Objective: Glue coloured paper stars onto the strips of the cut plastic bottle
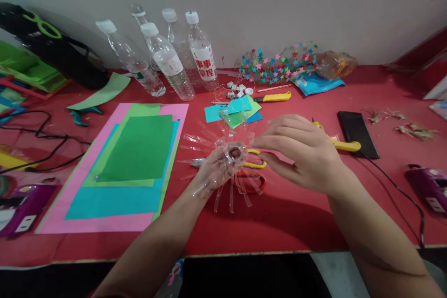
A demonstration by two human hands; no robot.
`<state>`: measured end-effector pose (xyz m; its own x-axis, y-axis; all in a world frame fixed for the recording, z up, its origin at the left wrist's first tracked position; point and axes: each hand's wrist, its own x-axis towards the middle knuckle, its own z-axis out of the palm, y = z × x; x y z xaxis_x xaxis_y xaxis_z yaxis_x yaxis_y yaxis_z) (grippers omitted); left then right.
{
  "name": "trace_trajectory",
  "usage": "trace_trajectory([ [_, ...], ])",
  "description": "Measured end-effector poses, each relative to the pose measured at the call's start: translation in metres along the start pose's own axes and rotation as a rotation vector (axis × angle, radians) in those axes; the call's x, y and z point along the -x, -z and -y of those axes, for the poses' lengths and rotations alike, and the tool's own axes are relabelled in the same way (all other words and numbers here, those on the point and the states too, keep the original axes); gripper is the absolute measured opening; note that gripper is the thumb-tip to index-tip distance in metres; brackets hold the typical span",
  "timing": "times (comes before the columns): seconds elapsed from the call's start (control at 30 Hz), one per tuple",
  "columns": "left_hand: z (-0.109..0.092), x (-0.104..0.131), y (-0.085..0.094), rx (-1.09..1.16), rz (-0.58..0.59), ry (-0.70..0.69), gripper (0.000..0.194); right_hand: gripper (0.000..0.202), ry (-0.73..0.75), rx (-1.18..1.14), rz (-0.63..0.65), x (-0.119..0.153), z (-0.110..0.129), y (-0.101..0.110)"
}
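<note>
My left hand [217, 167] is closed around a cut clear plastic bottle top [234, 152], its round mouth facing up. Thin plastic strips [231, 198] fan outward from it on all sides. My right hand [300, 151] hovers just to the right, fingers curved and thumb apart, with fingertips close to the strips; whether they touch one is unclear. Beneath the bottle top lies a pair of scissors [256, 162] with yellow and red handles, partly covered by my left hand and the strips.
Coloured paper sheets [139, 149] lie left. Several plastic bottles [171, 67] stand against the wall. Behind my hands are paper scraps [240, 108], a yellow cutter [277, 97] and a star-covered clear piece [275, 66]. At right are a glue gun [344, 144] and a phone [358, 134].
</note>
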<state>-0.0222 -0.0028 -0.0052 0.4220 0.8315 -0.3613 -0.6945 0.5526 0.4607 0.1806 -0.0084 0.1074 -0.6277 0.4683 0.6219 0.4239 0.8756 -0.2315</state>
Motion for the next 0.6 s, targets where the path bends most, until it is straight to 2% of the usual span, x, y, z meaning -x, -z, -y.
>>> trace_trajectory([
  [0.37,0.0006,0.001,-0.0022,-0.005,-0.086,0.029,0.016,0.015,0.006,-0.06,-0.011,0.0003,0.0004,-0.0036],
  [0.6,0.0002,0.0043,-0.006,-0.047,0.015,0.054,0.013,0.011,0.049,-0.027,-0.062,0.0011,-0.002,-0.0026],
])
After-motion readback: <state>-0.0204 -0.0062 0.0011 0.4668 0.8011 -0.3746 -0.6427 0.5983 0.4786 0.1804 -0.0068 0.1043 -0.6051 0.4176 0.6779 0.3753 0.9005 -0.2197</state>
